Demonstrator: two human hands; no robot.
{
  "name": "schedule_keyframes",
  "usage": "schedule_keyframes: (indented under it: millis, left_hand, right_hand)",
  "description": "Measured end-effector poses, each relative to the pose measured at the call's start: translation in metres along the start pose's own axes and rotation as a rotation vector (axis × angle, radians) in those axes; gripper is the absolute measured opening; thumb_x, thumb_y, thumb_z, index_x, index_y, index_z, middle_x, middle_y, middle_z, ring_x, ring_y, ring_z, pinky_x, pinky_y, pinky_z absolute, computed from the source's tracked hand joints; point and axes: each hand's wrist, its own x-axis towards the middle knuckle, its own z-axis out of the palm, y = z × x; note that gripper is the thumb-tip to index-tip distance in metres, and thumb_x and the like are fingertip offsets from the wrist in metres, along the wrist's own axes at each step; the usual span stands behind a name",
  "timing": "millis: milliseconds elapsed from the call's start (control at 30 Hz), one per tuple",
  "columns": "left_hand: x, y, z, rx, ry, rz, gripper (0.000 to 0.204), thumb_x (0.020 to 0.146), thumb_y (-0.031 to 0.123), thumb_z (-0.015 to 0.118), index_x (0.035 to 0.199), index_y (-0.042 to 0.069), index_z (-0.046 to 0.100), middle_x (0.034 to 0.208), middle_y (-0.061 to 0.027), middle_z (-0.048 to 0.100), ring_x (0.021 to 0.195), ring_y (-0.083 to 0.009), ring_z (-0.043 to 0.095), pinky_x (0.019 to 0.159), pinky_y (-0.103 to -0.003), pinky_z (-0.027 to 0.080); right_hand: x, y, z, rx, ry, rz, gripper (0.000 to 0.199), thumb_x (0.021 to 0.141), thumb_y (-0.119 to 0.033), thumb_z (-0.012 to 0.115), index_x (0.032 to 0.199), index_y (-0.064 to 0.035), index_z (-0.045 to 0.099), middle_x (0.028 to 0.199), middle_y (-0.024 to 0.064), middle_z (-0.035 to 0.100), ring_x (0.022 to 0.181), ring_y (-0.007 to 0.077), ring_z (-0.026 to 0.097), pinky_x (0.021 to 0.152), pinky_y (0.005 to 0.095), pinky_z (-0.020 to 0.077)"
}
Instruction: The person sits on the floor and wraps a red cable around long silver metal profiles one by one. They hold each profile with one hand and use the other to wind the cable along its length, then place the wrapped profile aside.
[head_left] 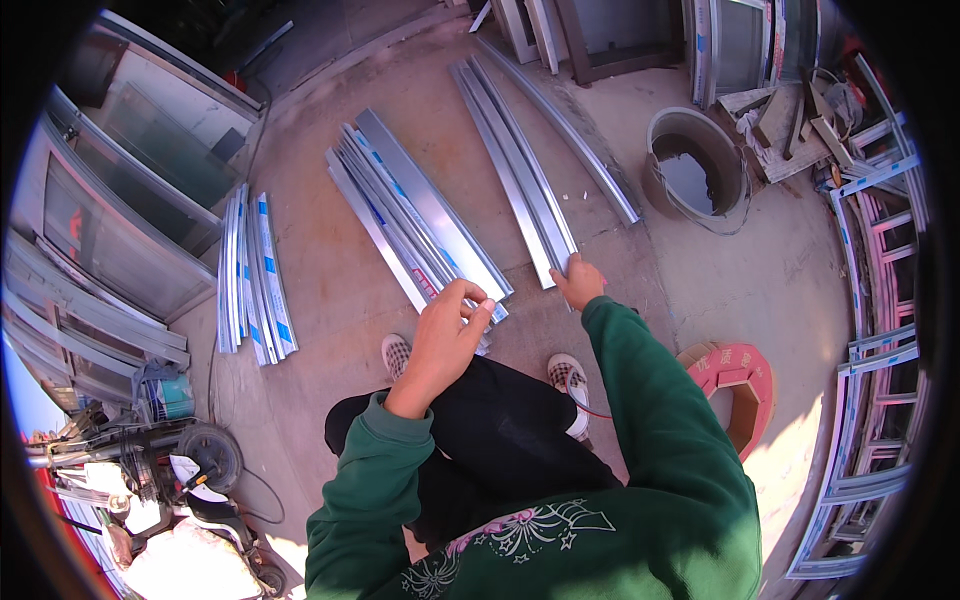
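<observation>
My right hand (pixel 580 282) is closed around the near end of a long silvery metal profile (pixel 521 180). It belongs to a narrow group of profiles lying on the floor, right of the middle. My left hand (pixel 447 335) is raised over my knee, before the near end of the middle stack of metal profiles (pixel 425 210). Its thumb and forefinger are bent toward each other in a pinch; anything between them is too small or hidden to make out. Blue tape strips show on the middle stack, and a reddish label lies near its close end.
A single profile (pixel 570 135) lies farther right, near a grey bucket (pixel 655 185) with dark liquid. Short taped profiles (pixel 268 285) lie left. Framed panels (pixel 125 215) and a wheeled machine (pixel 210 455) line the left side; window frames (pixel 850 400) stand right. A red cardboard ring (pixel 755 385) sits beside my right arm.
</observation>
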Motion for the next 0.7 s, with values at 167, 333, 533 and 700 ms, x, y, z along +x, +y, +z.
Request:
schedule_keyframes:
  millis: [167,333,533,700]
  left_hand:
    - [-0.003,-0.008,-0.022,-0.092,-0.046,-0.090,0.018,0.098,0.017,0.061,0.105,0.000,0.060,0.089,-0.0072,0.062,0.079,-0.0129,0.061,0.067,-0.027,0.047]
    - [-0.009,-0.013,-0.043,-0.075,-0.026,-0.152,0.017,0.098,0.012,0.059,0.110,0.000,0.060,0.094,-0.0075,0.064,0.084,-0.0127,0.063,0.076,-0.026,0.049]
    - [-0.010,-0.007,-0.055,-0.075,-0.031,-0.203,0.018,0.095,0.008,0.061,0.110,-0.002,0.060,0.100,-0.0092,0.065,0.084,-0.0156,0.064,0.076,-0.028,0.050]
    - [-0.009,-0.001,-0.058,-0.062,-0.061,-0.153,0.019,0.095,0.006,0.059,0.112,-0.004,0.059,0.106,-0.0105,0.066,0.085,-0.0145,0.064,0.078,-0.027,0.050]
  right_hand:
    - [0.036,0.015,0.023,-0.130,0.012,-0.019,0.044,0.089,-0.040,0.067,0.099,0.0019,0.056,0.085,0.0210,0.069,0.081,0.0415,0.067,0.071,0.0524,0.0527]
    - [0.119,0.061,0.003,-0.324,0.255,0.001,0.039,0.084,-0.025,0.072,0.108,-0.0009,0.054,0.109,0.0182,0.064,0.106,0.0368,0.061,0.083,0.0481,0.0519]
    - [0.179,0.128,-0.014,-0.558,0.203,0.278,0.051,0.081,-0.023,0.076,0.120,-0.0002,0.052,0.119,0.0168,0.064,0.114,0.0357,0.061,0.093,0.0481,0.0507]
    - [0.190,0.162,-0.007,-0.447,0.015,0.304,0.040,0.080,-0.024,0.076,0.110,-0.0023,0.062,0.107,0.0196,0.070,0.097,0.0394,0.068,0.085,0.0520,0.0538]
